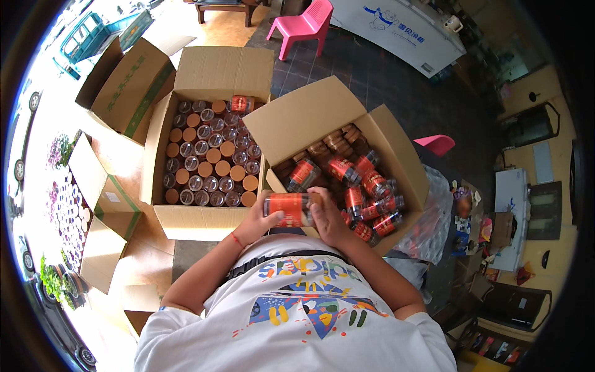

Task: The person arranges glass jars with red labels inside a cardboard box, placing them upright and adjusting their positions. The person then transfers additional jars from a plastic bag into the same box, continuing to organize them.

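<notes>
Close to my waist I hold a clear plastic jar with a red label, lying sideways between both hands. My left hand grips its base end, the thumb resting on the label. At the other end my right hand closes around the orange-brown lid. Ahead on the left, an open cardboard box holds rows of upright jars, some showing lids and others clear round ends. To the right, a second open cardboard box contains several loose red-labelled jars and stacks of brown lids.
Another open carton stands at the far left, with a further box of jars below it. Clear plastic wrapping lies beside the right box. A pink chair and a white chest freezer stand beyond.
</notes>
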Available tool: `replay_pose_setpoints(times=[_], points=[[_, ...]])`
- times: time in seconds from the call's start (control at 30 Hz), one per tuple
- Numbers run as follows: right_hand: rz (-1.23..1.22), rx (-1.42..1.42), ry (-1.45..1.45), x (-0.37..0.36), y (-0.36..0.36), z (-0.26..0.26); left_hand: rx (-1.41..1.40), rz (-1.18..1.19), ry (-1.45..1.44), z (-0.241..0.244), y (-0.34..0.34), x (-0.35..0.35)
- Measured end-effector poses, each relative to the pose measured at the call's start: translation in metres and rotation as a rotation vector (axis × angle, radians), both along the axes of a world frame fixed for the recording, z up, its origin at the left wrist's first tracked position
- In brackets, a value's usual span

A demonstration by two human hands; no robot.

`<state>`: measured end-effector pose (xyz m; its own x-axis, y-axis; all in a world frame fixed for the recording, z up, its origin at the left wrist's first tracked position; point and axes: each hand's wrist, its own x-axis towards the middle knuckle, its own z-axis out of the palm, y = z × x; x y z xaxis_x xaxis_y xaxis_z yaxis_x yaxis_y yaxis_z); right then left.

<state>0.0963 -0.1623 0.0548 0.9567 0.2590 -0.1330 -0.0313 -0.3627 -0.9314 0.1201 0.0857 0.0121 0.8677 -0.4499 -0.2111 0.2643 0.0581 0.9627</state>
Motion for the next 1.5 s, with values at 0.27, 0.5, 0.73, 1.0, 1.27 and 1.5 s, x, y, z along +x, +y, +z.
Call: replay_pose_setpoints(times=[0.27, 0.5, 0.73, 1.0, 1.27, 1.5], points=[[-0.367, -0.465, 0.019, 0.042, -0.064, -0.135, -0.145, 0.730, 0.519, -0.058, 0.071, -0.013], [-0.265, -0.672, 0.344, 0.074, -0.054, -0.189, 0.483, 0.239, -0.381, -0.024, -0.050, 0.024], [-0.520, -0.239, 0.274, 0.057, -0.045, -0.187, 1.263, -0.087, -0.538, -0.067, -0.128, 0.075], [-0.478, -0.250, 0.084, 0.022, -0.089, -0.119, 0.606, -0.099, -0.182, -0.017, -0.102, 0.069], [-0.380, 0.076, 0.315, 0.003, -0.103, -0.038, -0.541, 0.030, 0.525, 0.010, -0.087, 0.037], [-0.286, 1.406, 0.630, -0.024, -0.062, -0.011, -0.185, -0.001, 0.067, 0.027, -0.122, 0.022]])
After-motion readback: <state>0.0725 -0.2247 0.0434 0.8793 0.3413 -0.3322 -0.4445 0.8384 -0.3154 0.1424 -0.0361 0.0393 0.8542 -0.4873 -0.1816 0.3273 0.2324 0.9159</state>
